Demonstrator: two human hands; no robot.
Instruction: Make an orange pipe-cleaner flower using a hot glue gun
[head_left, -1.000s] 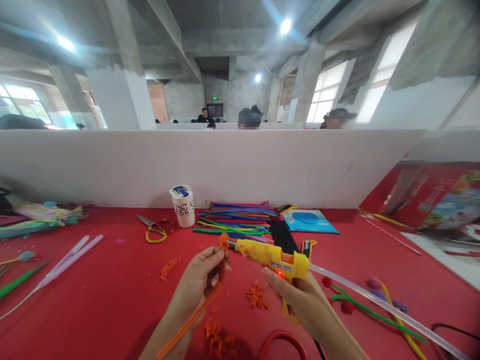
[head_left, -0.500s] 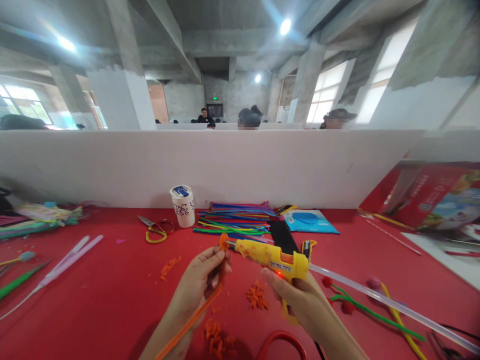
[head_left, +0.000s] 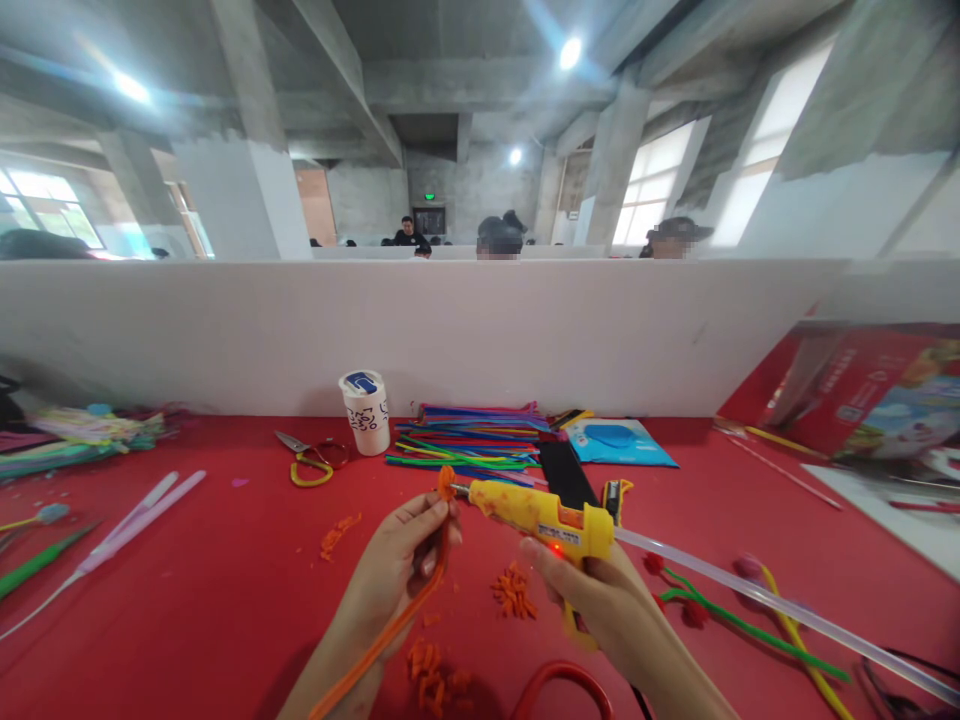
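Via remote feed I note: L hand (head_left: 409,540) closed, thumb + fingers pinching orange fuzzy stem (head_left: 386,637) just under its curled head (head_left: 445,483), above red table (head_left: 187,620). R hand (head_left: 589,580) wrapped round grip of yellow glue gun (head_left: 517,503), clear glue stick (head_left: 742,583) out rear. Nozzle (head_left: 460,491) at curled head; contact I can't confirm. Orange clippings (head_left: 514,592) lie betw. hands; lidded cup (head_left: 367,420) beyond, nr. scissors (head_left: 311,470).

Left fingers (head_left: 429,520) pinch orange stem (head_left: 385,635) beside glue gun (head_left: 536,508).
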